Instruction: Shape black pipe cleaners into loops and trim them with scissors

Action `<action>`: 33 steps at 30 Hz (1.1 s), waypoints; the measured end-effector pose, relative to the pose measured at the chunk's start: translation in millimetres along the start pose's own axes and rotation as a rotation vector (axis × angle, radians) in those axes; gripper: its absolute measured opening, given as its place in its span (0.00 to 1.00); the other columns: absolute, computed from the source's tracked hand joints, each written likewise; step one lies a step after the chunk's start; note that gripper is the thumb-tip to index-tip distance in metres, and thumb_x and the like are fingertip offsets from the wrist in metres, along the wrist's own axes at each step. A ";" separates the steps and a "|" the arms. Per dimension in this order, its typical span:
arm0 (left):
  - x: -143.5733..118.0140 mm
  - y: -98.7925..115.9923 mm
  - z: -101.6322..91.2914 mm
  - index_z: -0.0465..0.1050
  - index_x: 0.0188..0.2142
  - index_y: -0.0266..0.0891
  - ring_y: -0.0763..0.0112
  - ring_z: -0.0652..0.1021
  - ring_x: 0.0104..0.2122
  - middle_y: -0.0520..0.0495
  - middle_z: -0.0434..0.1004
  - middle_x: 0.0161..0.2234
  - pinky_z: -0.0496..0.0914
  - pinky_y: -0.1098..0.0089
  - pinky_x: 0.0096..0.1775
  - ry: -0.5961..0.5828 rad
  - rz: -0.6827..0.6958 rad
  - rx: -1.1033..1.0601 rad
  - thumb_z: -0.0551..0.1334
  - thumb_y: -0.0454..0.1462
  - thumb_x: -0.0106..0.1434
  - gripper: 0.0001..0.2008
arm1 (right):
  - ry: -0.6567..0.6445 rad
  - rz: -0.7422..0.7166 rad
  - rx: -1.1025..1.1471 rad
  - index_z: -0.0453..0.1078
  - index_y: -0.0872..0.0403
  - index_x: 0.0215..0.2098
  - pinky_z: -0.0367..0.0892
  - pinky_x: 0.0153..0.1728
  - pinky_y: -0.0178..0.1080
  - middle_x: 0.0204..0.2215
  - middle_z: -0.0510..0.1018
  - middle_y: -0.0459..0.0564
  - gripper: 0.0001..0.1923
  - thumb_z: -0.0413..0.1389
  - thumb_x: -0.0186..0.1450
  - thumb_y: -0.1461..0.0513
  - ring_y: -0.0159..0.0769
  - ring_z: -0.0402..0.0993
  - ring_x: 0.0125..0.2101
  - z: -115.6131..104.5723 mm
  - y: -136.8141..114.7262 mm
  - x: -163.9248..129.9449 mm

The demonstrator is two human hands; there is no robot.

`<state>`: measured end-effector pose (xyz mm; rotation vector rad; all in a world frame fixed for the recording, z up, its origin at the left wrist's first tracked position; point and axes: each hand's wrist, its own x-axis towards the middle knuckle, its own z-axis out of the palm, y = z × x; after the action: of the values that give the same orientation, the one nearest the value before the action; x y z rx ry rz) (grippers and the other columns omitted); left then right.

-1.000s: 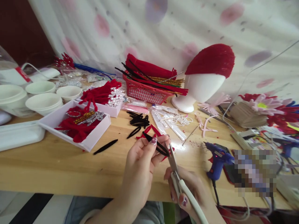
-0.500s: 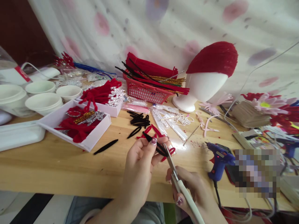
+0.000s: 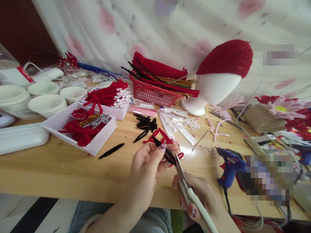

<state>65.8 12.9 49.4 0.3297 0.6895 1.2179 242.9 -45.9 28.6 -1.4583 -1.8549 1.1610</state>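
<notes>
My left hand [image 3: 144, 171] pinches a black fuzzy pipe cleaner piece [image 3: 169, 156] between thumb and fingers. White-handled scissors [image 3: 186, 187] are gripped in my right hand [image 3: 204, 197], their blades a little apart at the lower end of the black piece. Red fuzzy loops [image 3: 159, 134] lie on the table just behind my left fingertips. A pile of black loops [image 3: 147, 123] rests beyond them, with a single black loop [image 3: 141, 136] in front. One straight black piece [image 3: 111, 150] lies by itself to the left.
A white box [image 3: 104, 134] of red pieces and glitter stems stands left, near paper cups [image 3: 47, 105]. Behind are a red basket [image 3: 155, 94] of pipe cleaners and a white head form [image 3: 213, 90] with a red cap. A blue glue gun [image 3: 229, 165] stands right.
The scissor blades have opened slightly and shifted a little at the end of the black piece. The whole view has drifted slightly; my left hand keeps its hold.
</notes>
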 end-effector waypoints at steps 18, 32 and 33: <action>-0.2 -1.4 -3.6 0.77 0.35 0.34 0.61 0.84 0.39 0.39 0.85 0.37 0.77 0.65 0.41 -0.029 0.020 0.030 0.66 0.37 0.64 0.06 | -0.006 0.023 -0.021 0.71 0.53 0.36 0.58 0.24 0.35 0.23 0.70 0.46 0.35 0.49 0.62 0.32 0.35 0.64 0.24 0.0 5.8 0.7; 1.5 -0.2 -6.4 0.79 0.35 0.35 0.65 0.83 0.36 0.42 0.85 0.35 0.76 0.70 0.37 -0.052 0.000 0.052 0.66 0.36 0.64 0.06 | -0.004 -0.003 -0.005 0.73 0.53 0.37 0.65 0.25 0.36 0.23 0.71 0.47 0.34 0.50 0.62 0.33 0.38 0.67 0.25 -0.2 1.6 0.1; 1.5 -0.5 -6.5 0.79 0.35 0.35 0.66 0.83 0.35 0.43 0.85 0.35 0.76 0.71 0.37 -0.051 0.006 0.048 0.66 0.36 0.64 0.05 | -0.007 0.000 -0.013 0.73 0.53 0.37 0.64 0.25 0.35 0.23 0.71 0.47 0.34 0.50 0.62 0.33 0.38 0.67 0.25 -0.4 1.2 0.2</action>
<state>62.3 13.2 43.8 0.4021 0.6749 1.1959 243.8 -45.6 27.8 -1.4635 -1.8699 1.1575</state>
